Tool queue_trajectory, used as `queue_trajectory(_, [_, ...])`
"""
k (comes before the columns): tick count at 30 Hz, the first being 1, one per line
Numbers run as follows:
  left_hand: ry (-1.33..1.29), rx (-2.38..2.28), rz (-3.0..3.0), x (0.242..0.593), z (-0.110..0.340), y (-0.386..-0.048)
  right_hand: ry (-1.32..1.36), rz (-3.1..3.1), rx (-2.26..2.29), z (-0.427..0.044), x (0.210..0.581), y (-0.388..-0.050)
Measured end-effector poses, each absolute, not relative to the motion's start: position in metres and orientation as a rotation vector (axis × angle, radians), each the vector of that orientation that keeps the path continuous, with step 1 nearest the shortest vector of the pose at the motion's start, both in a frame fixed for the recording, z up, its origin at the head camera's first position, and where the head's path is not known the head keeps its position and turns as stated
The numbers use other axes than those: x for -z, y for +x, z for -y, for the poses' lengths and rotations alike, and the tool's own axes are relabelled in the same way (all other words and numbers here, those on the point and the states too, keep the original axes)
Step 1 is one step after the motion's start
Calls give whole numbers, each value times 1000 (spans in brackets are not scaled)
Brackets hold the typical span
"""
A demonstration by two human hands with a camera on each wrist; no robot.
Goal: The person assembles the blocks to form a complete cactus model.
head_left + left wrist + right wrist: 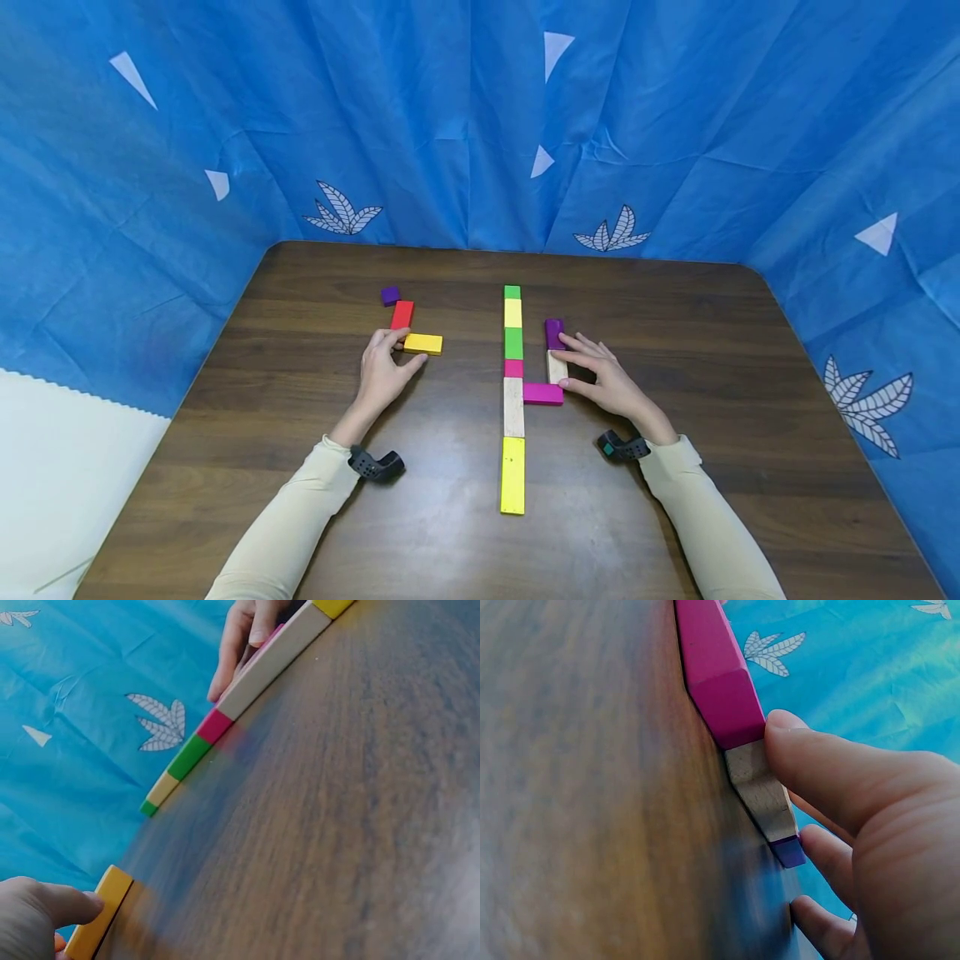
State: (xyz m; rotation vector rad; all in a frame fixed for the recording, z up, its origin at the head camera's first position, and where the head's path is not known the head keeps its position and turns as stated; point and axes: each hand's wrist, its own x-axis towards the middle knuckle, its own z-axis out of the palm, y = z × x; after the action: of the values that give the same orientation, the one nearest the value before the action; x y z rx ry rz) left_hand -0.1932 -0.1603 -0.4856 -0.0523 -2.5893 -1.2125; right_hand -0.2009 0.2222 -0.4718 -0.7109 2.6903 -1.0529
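My left hand (381, 372) pinches a small yellow block (426, 344) at its left end, thumb on the near side; the left wrist view shows the thumb against it. Adjoining that block are a red block (402, 313) and, farther back, a dark purple block (390, 296). On the other side, my right hand (613, 387) holds a whitish wooden block (556, 368) between thumb and index finger. This block stands in line with a purple block (553, 332), near which the other fingertips lie. A magenta block (543, 394) touches the whitish block's near end.
Down the table's middle runs a straight row of blocks: green, pale yellow, green (513, 343), pink, a long whitish block (513, 408) and a long yellow block (513, 475). The magenta block abuts this row. A blue curtain (465, 125) surrounds the brown table (337, 550).
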Motion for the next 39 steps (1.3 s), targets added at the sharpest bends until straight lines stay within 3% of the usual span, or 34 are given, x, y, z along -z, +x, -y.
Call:
queue_trajectory(27, [-143, 1203, 2635, 489, 164, -199, -724, -2695, 1055, -223, 474, -202])
queue_trajectory(39, [-215, 1230, 2631, 483, 139, -202, -711, -2697, 1060, -222, 473, -201])
